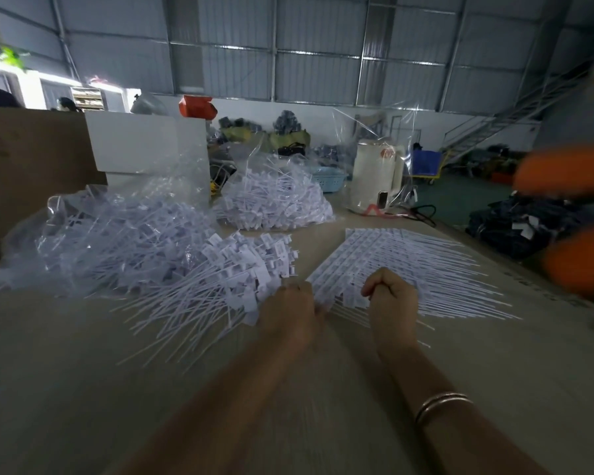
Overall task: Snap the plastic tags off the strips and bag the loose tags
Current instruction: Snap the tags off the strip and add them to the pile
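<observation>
A strip of joined tags [340, 293] is pinched between the left hand [290, 315] and right hand [390, 298] at the stack's near edge, presumably for snapping; loose tags [240, 269] are heaped leftward on the tabletop [83, 389], beside a filled clear bag [110, 234].

On the desk [83, 389], the strips [408, 265] lie flat right of centre, under both hands. A heap of loose tags [227, 286] lies just left of them. A filled bag [117, 241] sits toward the left edge. A second heap [275, 200] lies behind, with a kettle [378, 176] to its right at the far edge.
</observation>
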Available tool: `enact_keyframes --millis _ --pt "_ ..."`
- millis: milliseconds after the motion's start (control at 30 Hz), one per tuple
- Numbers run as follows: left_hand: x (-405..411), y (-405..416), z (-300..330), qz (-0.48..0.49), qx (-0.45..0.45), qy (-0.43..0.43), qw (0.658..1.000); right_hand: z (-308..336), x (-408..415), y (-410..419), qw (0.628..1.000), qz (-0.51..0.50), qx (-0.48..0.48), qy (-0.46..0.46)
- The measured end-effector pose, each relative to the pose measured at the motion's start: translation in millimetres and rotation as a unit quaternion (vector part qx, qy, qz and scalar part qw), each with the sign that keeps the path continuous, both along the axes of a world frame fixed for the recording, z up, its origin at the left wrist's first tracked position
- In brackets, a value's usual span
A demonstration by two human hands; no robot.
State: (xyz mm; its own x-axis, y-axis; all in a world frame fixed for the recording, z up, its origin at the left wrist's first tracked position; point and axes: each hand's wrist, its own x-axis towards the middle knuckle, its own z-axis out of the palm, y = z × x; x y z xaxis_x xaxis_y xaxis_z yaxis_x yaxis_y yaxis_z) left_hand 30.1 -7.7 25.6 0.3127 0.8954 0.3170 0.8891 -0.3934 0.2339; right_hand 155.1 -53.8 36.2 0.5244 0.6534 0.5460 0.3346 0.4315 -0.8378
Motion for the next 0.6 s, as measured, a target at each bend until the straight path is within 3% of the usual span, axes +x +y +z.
enact_keyframes --millis 167,333,400,500,600 --pt "15 7 -7 -0.022 0.073 0.0 0.997 -1 -6 5 0.999 0.01 -0.012 -0.05" --pt "34 23 -3 0.044 -0.133 -0.023 0.99 -4 -4 8 0.997 0.008 -0.001 -0.083" --pt "34 27 6 0.031 -0.167 -0.037 0.985 -4 -3 9 0.995 0.004 0.005 -0.095" --pt "29 28 19 -0.022 -0.191 -0.144 0.971 -5 -2 11 0.994 -0.005 0.01 -0.106" --pt "29 24 30 -0.086 -0.255 -0.33 0.905 -6 -2 10 0.993 -0.008 0.011 -0.115"
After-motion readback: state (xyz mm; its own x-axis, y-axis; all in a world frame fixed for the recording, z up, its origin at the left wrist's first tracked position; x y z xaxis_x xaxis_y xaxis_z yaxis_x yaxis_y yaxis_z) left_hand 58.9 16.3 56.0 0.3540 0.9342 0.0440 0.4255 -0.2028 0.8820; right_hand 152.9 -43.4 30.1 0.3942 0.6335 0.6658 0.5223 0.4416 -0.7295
